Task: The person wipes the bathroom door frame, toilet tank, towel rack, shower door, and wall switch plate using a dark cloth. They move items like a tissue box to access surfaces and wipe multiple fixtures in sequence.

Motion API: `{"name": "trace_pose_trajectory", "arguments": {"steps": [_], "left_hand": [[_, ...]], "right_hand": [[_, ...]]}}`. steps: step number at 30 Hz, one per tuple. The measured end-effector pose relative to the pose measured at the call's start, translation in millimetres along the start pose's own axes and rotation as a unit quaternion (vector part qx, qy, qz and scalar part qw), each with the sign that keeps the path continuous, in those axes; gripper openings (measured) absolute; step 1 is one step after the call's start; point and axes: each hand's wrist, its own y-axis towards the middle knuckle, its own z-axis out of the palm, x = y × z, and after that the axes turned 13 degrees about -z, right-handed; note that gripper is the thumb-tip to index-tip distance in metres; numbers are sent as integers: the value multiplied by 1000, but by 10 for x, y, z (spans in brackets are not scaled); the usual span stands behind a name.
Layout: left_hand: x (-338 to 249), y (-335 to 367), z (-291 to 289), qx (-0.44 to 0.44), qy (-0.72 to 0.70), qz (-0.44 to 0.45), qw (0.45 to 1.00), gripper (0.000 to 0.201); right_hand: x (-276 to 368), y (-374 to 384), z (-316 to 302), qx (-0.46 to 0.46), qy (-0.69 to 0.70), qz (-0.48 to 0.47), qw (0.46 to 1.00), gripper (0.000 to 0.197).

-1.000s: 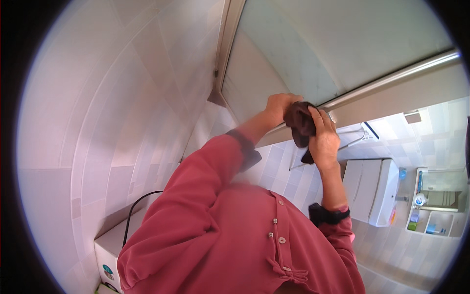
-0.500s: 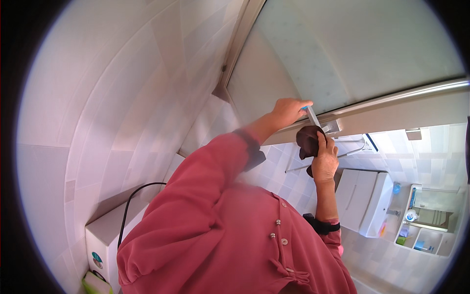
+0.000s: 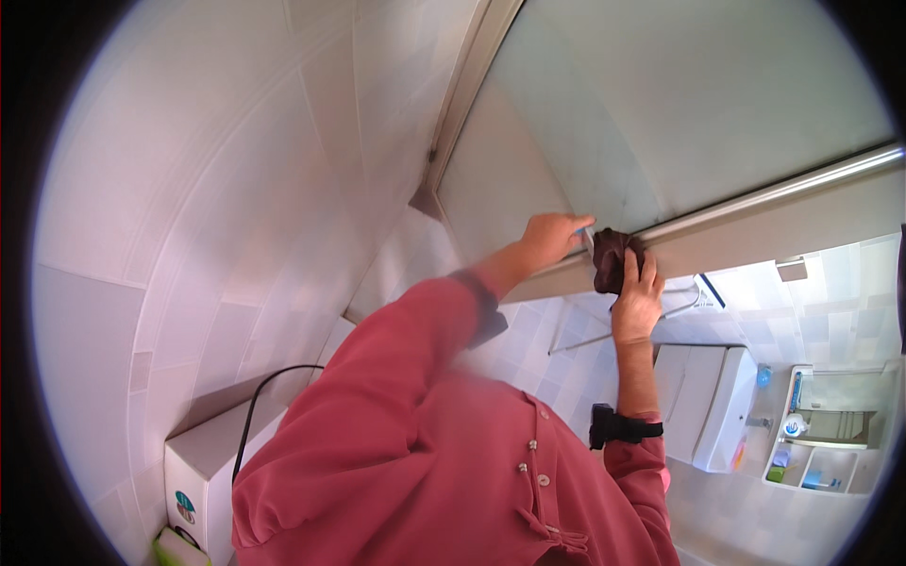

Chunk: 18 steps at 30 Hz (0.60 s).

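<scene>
A frosted glass door [image 3: 717,85] in a pale metal frame stands in front of me. My left hand [image 3: 555,238] is closed around the free end of its silvery lever handle [image 3: 589,236]. A dark brown cloth [image 3: 612,262] is bunched over the rest of the handle and its mounting, hiding them. My right hand [image 3: 638,304] grips that cloth from the right and presses it against the handle, fingers pointing up toward the door frame.
Tiled wall [image 3: 217,236] rises on the left, above a white box-shaped unit [image 3: 222,457] with a black cable [image 3: 250,415]. On the right are a white washbasin cabinet [image 3: 698,396], a shelved mirror cabinet [image 3: 797,472] holding small items, and a metal rack [image 3: 590,341].
My right hand has moved the cloth up from below the handle onto its base, covering the mounting that showed before. My left hand has shifted slightly down, still at the handle's end.
</scene>
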Motion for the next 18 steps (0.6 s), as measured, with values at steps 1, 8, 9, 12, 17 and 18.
{"name": "trace_pose_trajectory", "arguments": {"steps": [1, 8, 9, 12, 17, 18], "left_hand": [[7, 1, 2, 7, 7, -3, 1000, 37], [34, 13, 53, -45, -22, 24, 998, 35], [39, 8, 45, -45, -40, 28, 998, 36], [54, -3, 22, 2, -67, 13, 998, 39], [96, 13, 28, 14, -73, 31, 997, 42], [103, 17, 29, 11, -67, 32, 997, 42]], "right_hand": [[-17, -33, 56, 21, 6, 9, 1000, 69], [-85, -271, 120, -11, 84, 10, 996, 63], [-81, -269, 76, -18, 90, -22, 996, 63], [-53, -260, -85, 2, 110, -70, 991, 57], [60, -208, -367, 72, 210, -157, 962, 57], [93, -167, -445, 101, 219, -147, 959, 57]]}}
